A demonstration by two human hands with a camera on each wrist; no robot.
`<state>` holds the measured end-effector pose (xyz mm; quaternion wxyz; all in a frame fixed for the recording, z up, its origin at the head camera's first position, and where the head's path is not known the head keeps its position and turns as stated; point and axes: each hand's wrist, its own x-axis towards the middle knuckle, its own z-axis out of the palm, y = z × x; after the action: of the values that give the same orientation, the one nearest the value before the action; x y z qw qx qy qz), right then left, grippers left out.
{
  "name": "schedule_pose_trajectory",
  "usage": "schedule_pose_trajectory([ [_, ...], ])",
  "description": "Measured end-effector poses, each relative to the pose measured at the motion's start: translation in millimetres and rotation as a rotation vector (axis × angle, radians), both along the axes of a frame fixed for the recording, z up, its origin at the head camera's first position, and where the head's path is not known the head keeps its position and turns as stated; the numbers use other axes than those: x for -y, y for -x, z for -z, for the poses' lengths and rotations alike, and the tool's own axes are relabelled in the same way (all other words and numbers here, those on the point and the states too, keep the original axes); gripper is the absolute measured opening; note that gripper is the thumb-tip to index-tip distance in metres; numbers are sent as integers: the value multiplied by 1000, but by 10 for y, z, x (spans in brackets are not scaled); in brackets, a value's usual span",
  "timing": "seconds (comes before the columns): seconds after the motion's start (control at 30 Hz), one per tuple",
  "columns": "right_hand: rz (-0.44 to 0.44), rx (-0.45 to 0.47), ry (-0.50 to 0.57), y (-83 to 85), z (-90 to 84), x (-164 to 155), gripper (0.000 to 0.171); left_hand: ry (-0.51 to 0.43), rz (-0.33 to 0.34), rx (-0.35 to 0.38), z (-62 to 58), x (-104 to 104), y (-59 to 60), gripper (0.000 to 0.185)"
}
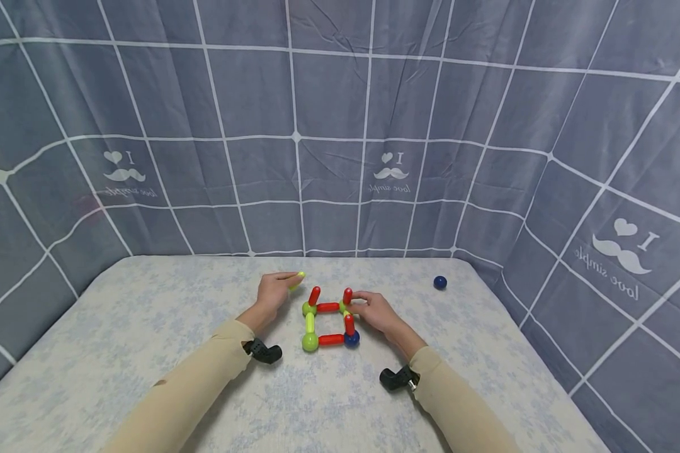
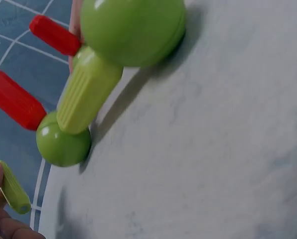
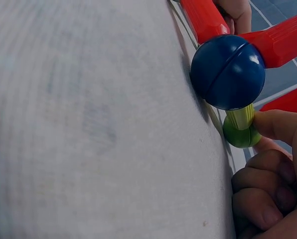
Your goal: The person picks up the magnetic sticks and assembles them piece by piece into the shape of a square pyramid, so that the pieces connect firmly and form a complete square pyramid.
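Note:
A square frame of toy building sticks and balls lies flat on the table. Its near-left green ball (image 1: 310, 342) carries no upright stick. Red sticks stand up from the far-left green ball (image 1: 308, 309), the far-right green ball (image 3: 242, 138) and the near-right blue ball (image 1: 351, 339). Beyond the frame's far-left corner, my left hand (image 1: 272, 292) pinches a loose yellow-green stick (image 2: 15, 189) between thumb and fingers. My right hand (image 1: 376, 313) grips the far-right green ball, thumb beside the yellow-green side stick (image 3: 240, 117) and a finger behind; its other fingers are curled.
A loose blue ball (image 1: 440, 282) lies near the table's far-right corner. The table (image 1: 328, 402) has a pale patterned cover. Grey-blue curtains (image 1: 328, 170) with white grid lines stand behind it and along the right.

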<state>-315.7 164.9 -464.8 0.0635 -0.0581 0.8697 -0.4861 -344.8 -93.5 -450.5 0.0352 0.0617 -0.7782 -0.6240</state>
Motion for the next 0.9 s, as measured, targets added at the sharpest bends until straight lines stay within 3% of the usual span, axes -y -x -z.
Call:
schedule_pose_trajectory([
  [0.33,0,-3,-19,-14,-21,3,33,-79,31,30,-79,-51,-208,38],
  [0.67,-2,-6,-25,-16,-15,0,34,-174,30,35,-56,4,-406,35],
  [0.9,7,11,-28,-7,-22,-1,35,-183,25,67,-70,4,-554,39],
])
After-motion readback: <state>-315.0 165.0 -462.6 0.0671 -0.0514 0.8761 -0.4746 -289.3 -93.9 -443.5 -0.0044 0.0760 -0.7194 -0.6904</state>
